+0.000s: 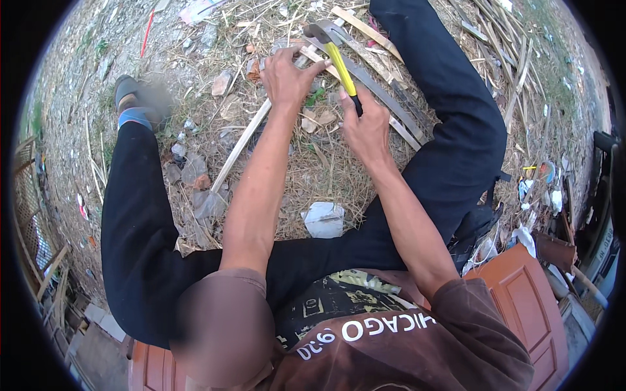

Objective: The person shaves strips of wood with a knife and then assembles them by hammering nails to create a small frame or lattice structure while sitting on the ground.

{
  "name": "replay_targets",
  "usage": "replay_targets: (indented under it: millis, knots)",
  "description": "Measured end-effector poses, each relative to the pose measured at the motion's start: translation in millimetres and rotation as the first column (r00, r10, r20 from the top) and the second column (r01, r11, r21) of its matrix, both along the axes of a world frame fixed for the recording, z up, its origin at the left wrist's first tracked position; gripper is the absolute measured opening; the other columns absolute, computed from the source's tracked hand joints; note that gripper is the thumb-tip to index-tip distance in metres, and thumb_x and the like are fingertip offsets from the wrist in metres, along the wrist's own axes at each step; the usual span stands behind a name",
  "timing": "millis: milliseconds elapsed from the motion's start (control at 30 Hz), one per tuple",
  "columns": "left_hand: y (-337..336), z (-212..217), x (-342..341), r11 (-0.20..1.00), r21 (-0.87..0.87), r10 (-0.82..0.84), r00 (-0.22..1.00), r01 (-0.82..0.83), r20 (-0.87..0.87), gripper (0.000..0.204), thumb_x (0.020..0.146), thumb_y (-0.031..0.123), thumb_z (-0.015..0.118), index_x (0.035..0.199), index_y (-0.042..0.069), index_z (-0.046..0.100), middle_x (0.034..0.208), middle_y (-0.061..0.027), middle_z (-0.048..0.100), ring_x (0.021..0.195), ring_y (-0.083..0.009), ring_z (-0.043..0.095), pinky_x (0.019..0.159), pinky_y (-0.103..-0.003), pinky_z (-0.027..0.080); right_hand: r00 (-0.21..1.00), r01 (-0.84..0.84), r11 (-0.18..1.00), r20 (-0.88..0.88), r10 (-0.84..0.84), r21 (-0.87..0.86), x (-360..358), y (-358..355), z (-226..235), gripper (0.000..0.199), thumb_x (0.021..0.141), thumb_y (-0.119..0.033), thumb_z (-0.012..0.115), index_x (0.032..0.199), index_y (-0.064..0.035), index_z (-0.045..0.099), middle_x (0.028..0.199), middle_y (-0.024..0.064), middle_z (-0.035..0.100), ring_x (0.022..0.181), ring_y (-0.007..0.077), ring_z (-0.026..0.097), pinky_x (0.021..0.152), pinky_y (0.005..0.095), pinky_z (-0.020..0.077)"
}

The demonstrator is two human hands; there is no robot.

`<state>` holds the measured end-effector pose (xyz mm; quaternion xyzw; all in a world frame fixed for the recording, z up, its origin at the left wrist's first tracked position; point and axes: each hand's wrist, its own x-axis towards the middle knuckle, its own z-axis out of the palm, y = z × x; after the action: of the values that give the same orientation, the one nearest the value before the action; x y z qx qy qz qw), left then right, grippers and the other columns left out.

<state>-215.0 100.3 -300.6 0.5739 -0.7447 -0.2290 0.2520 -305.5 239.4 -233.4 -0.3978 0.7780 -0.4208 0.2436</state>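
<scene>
My right hand (366,124) is wrapped round the black lower grip of a claw hammer (338,60) with a yellow handle. The hammer is tilted, its metal head up and to the left, close above my left hand (289,77). My left fingers close on the spot where two thin wooden strips cross, the thumb stretched to the right. One pale wooden strip (242,144) slants down to the left under my left forearm. The other wooden strip (405,134) runs down to the right behind my right hand. Any nail there is too small to make out.
A long grey flat piece (391,103), perhaps a saw blade, lies by my right leg among wood offcuts (368,29). Stones and a white broken slab (324,219) sit on the straw-covered ground between my legs. More wood strips (518,78) lie at the far right.
</scene>
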Motion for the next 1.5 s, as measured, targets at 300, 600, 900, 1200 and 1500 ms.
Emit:
replay_targets:
  millis: [300, 600, 900, 1200, 1500]
  knots:
    - [-1.1, 3.0, -1.4, 0.999, -0.039, 0.002, 1.0, -0.002, 0.01, 0.064, 0.064, 0.05, 0.085, 0.11, 0.008, 0.071, 0.109, -0.0096, 0.068, 0.107, -0.0281, 0.056, 0.095, -0.043, 0.041, 0.993, -0.034, 0.999, -0.112, 0.029, -0.036, 2.4, 1.3, -1.9, 0.023, 0.095, -0.019, 0.062, 0.111, -0.0028, 0.065, 0.068, 0.0217, 0.062, 0.059, 0.0362, 0.063, 0.055, 0.0413, 0.0461]
    - [-4.7, -2.1, 1.3, 1.0, 0.001, 0.003, 1.0, -0.003, 0.001, 0.063, 0.062, 0.049, 0.085, 0.109, 0.008, 0.072, 0.107, -0.0095, 0.068, 0.103, -0.0296, 0.058, 0.09, -0.044, 0.042, 0.975, -0.078, 0.994, -0.204, 0.092, 0.075, -0.2, -3.9, -16.2, 0.021, 0.094, -0.019, 0.063, 0.106, -0.0027, 0.065, 0.066, 0.0222, 0.061, 0.055, 0.0373, 0.061, 0.054, 0.0429, 0.0451]
    - [-1.3, -2.3, 3.9, 1.0, 0.011, 0.003, 1.0, -0.002, -0.006, 0.068, 0.062, 0.052, 0.085, 0.111, 0.008, 0.071, 0.107, -0.0106, 0.067, 0.106, -0.0295, 0.057, 0.093, -0.045, 0.042, 0.984, -0.059, 0.996, -0.166, 0.07, 0.068, 0.7, -1.6, -7.8, 0.018, 0.093, -0.018, 0.062, 0.099, -0.0003, 0.064, 0.065, 0.0235, 0.062, 0.059, 0.0421, 0.062, 0.054, 0.0488, 0.0452]
    - [2.2, 2.0, 2.5, 1.0, 0.023, 0.003, 1.0, -0.003, -0.01, 0.067, 0.063, 0.055, 0.085, 0.108, 0.008, 0.07, 0.106, -0.0094, 0.066, 0.104, -0.0278, 0.056, 0.091, -0.043, 0.041, 0.999, -0.034, 0.995, -0.02, 0.036, 0.092, 1.9, -4.0, 10.7, 0.021, 0.094, -0.02, 0.062, 0.102, -0.0008, 0.065, 0.068, 0.0223, 0.064, 0.061, 0.041, 0.062, 0.059, 0.0474, 0.0466]
    - [2.4, 2.8, -1.8, 1.0, 0.011, 0.02, 0.999, -0.02, 0.032, 0.078, 0.06, 0.057, 0.086, 0.113, 0.003, 0.065, 0.111, -0.0124, 0.063, 0.108, -0.0296, 0.055, 0.094, -0.043, 0.041, 0.995, -0.056, 0.998, -0.082, 0.057, 0.012, 4.0, -1.5, 7.5, 0.026, 0.097, -0.023, 0.058, 0.094, 0.0023, 0.053, 0.065, 0.026, 0.06, 0.059, 0.0459, 0.06, 0.055, 0.0521, 0.043]
